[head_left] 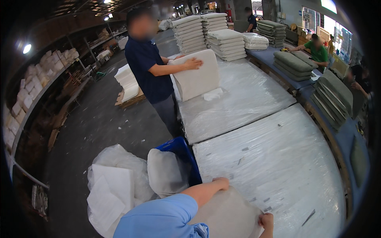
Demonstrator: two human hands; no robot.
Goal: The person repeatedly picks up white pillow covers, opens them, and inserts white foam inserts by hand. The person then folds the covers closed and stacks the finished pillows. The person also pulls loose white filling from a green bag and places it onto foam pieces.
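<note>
Head view: left hand (221,183) grips the pad (230,210) at twelve o'clock, right hand (266,221) at three; probably light, soft and pliant, best held by opposite edges.

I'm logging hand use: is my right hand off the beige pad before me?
No, the right hand holds the edge of the beige pad.

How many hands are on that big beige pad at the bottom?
2: the left hand at the far edge of the beige pad, and the right hand at its right edge.
</note>
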